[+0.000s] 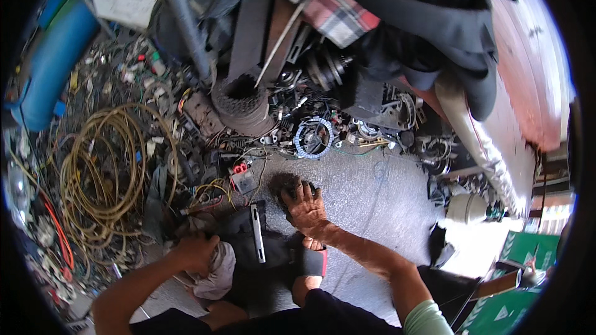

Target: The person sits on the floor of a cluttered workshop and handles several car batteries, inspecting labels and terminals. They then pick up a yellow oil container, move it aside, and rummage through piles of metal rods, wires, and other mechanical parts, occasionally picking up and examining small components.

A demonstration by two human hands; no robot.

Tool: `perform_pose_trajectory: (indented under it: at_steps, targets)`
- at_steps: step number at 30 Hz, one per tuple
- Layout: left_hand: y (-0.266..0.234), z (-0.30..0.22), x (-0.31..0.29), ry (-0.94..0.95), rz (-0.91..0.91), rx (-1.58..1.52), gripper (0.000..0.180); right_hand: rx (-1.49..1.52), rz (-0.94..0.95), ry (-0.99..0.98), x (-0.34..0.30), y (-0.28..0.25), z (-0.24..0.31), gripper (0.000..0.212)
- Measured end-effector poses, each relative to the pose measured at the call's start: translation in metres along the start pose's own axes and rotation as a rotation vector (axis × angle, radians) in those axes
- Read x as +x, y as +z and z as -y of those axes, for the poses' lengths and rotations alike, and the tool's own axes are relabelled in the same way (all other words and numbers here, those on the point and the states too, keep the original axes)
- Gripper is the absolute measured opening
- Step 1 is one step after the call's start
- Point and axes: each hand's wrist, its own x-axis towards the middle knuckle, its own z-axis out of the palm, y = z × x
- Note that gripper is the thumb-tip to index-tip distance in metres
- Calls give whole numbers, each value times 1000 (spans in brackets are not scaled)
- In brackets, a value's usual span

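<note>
My left hand point(195, 253) is curled at a crumpled, pale grey rag point(218, 270), and its fingertips are partly hidden. On the concrete floor ahead, my right hand point(305, 208) lies over a dark, rough, bristly clump point(284, 185). Its fingers are bent over the near side of that clump, whose exact kind I cannot make out. Between my hands, a flat silver metal strip with slots point(257, 234) rests on black material point(239, 226). A foot in a dark shoe with a red edge point(315, 262) shows just below my right wrist.
Coiled yellowish hose point(118, 170) lies on heaped scrap at the left. Beyond my hands stand a sooty metal cylinder point(242, 104) and a toothed ring point(313, 138) among metal parts. A blue tank point(59, 65) is at far left, green boxes point(531, 249) at right.
</note>
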Motion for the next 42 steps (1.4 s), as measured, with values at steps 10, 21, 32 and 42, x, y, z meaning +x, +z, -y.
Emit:
perform_pose_trajectory:
  at_steps: [10,21,32,42]
  targets:
    - [20,19,11,138,-132,4,98,-67,92,-159,2,-21,-8,70]
    - [38,13,16,138,-401,8,77,-27,105,-211,13,-37,-9,50]
    - [41,17,21,117,-272,-15,93,547,-197,-44,31,-94,-15,43]
    - [23,6,12,36,-219,16,88,50,-766,166,143,-220,-113,48]
